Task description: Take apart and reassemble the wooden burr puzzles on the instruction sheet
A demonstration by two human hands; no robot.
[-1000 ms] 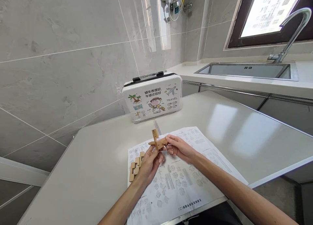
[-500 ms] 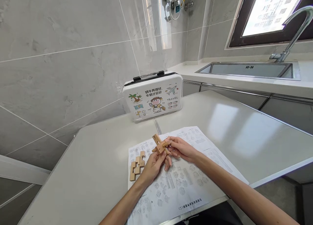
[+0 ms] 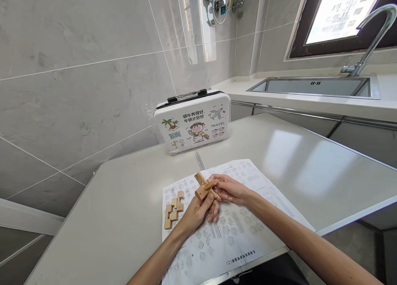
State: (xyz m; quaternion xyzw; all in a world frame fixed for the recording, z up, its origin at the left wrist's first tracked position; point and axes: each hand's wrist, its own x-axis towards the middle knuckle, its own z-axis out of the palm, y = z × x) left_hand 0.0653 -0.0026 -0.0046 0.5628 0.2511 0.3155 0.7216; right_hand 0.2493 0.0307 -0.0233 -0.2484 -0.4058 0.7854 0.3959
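Both my hands hold a small wooden interlocking puzzle [image 3: 203, 186] just above a printed instruction sheet [image 3: 229, 231] on the white table [image 3: 124, 219]. My left hand [image 3: 198, 212] grips the crossed wooden bars from below with curled fingers. My right hand [image 3: 228, 190] pinches one bar at the puzzle's right side. Loose notched wooden pieces [image 3: 173, 209] lie on the sheet's left edge, just left of my left hand.
A white tin case with cartoon pictures and a black handle [image 3: 192, 123] stands at the table's back against the tiled wall. A steel sink [image 3: 313, 87] with a curved tap [image 3: 370, 39] sits in the counter at right. The table's right edge [image 3: 350, 225] drops off.
The wooden puzzle has been turned and lowered toward the sheet; its upright bar now tilts left. Both hands have closed in around it.
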